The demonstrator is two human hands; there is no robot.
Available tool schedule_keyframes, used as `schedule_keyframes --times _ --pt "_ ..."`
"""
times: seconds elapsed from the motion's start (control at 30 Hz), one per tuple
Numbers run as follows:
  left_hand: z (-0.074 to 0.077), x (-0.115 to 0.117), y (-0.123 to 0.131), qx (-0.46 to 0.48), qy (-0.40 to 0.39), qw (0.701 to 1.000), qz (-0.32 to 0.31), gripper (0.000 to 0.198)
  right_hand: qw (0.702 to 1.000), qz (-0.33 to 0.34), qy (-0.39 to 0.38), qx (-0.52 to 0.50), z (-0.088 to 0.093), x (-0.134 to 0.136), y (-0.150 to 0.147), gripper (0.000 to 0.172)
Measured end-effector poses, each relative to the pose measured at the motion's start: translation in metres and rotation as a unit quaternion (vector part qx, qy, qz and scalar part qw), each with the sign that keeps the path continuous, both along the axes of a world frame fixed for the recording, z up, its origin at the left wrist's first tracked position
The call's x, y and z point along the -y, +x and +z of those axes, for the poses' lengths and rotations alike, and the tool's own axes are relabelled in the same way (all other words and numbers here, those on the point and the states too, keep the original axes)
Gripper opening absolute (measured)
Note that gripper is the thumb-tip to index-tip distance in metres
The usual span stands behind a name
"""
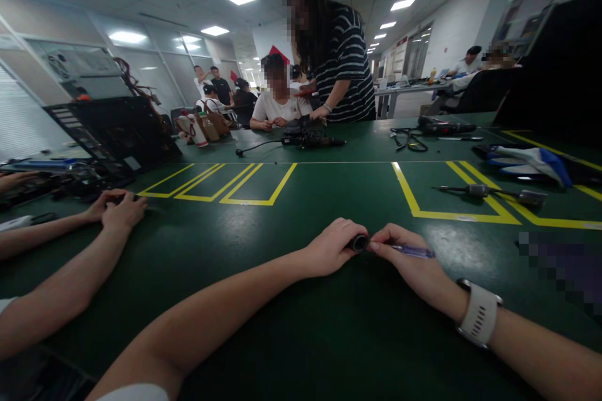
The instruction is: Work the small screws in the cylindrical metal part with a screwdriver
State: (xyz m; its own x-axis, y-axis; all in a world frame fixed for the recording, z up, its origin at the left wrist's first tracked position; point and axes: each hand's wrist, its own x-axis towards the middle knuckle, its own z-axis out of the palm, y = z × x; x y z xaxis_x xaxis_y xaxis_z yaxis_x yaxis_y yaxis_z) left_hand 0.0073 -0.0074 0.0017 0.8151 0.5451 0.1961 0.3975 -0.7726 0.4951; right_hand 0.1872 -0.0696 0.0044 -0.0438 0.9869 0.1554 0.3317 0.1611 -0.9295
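My left hand (335, 247) is closed round a small dark cylindrical part (360, 244), whose round open end faces right. Opposite it, my right hand (408, 258) pinches a screwdriver with a clear purple handle (414, 251). The handle points right, away from the part, and the fingers cover the tool's front end. The fingertips of the right hand are close beside the dark part; whether the tool touches it I cannot tell. Both hands are just above the green tabletop (301, 326). A white-strapped watch (480, 314) is on my right wrist.
A soldering-iron-like tool (480, 192) lies across yellow tape at right, near blue-and-white gloves (531, 161). Farther back are a corded power tool (310, 139) and a black-and-red tool (444, 126). A co-worker's hands (120, 207) work at left; two people are across the table.
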Motion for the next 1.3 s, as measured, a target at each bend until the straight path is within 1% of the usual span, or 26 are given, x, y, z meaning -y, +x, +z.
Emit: schedule_keyframes --times 0.13,0.27,0.37,0.43,0.47,0.57,0.63,0.67,0.73,0.9,1.0,1.1,1.2,1.3 --pt "-0.0004 0.0000 -0.0006 0.007 -0.003 1.000 0.001 0.018 0.995 0.005 -0.050 -0.088 -0.0004 -0.0026 0.0020 0.013" --pt "-0.0019 -0.0008 -0.0008 0.017 -0.014 1.000 0.005 0.021 0.978 0.002 -0.091 -0.186 -0.0025 -0.0048 0.0011 0.013" --pt "-0.0025 -0.0015 -0.0006 0.021 -0.020 0.999 0.014 0.022 0.968 0.008 -0.109 -0.225 -0.0038 -0.0059 0.0001 0.013" --pt "-0.0023 -0.0017 -0.0004 0.019 -0.023 0.999 0.018 0.023 0.970 0.009 -0.100 -0.220 -0.0041 -0.0057 -0.0002 0.014" --pt "-0.0021 -0.0016 -0.0004 0.017 -0.022 0.999 0.020 0.022 0.976 0.009 -0.088 -0.201 -0.0041 -0.0052 -0.0002 0.013" --pt "-0.0010 -0.0009 -0.0002 0.015 -0.004 1.000 0.022 0.020 0.994 0.007 -0.043 -0.102 -0.0029 -0.0029 -0.0003 0.013" --pt "-0.0001 -0.0001 -0.0001 0.014 0.013 1.000 0.018 0.018 0.998 0.009 -0.028 -0.049 -0.0021 -0.0016 -0.0001 0.013" --pt "0.0004 0.0003 0.0000 0.012 0.018 1.000 0.015 0.018 0.999 0.009 -0.026 -0.037 -0.0021 -0.0015 0.0001 0.013" --pt "0.0010 0.0010 0.0001 0.006 0.024 1.000 0.011 0.019 0.998 0.012 -0.034 -0.047 -0.0030 -0.0022 0.0008 0.013" --pt "0.0002 0.0016 0.0002 0.015 0.036 0.999 0.001 0.020 0.982 0.006 -0.077 -0.172 -0.0065 -0.0064 0.0018 0.010" --pt "-0.0007 0.0017 0.0002 0.020 0.036 0.999 -0.001 0.021 0.970 0.011 -0.097 -0.222 -0.0062 -0.0070 0.0017 0.009" --pt "-0.0010 0.0020 0.0003 0.023 0.040 0.999 -0.001 0.021 0.968 0.019 -0.102 -0.230 -0.0048 -0.0058 0.0018 0.009" --pt "-0.0011 0.0020 0.0002 0.020 0.043 0.999 0.002 0.023 0.972 0.026 -0.104 -0.208 -0.0034 -0.0044 0.0018 0.009" --pt "-0.0016 0.0016 0.0001 0.011 0.052 0.999 0.001 0.025 0.978 0.019 -0.094 -0.187 -0.0024 -0.0036 0.0017 0.009"
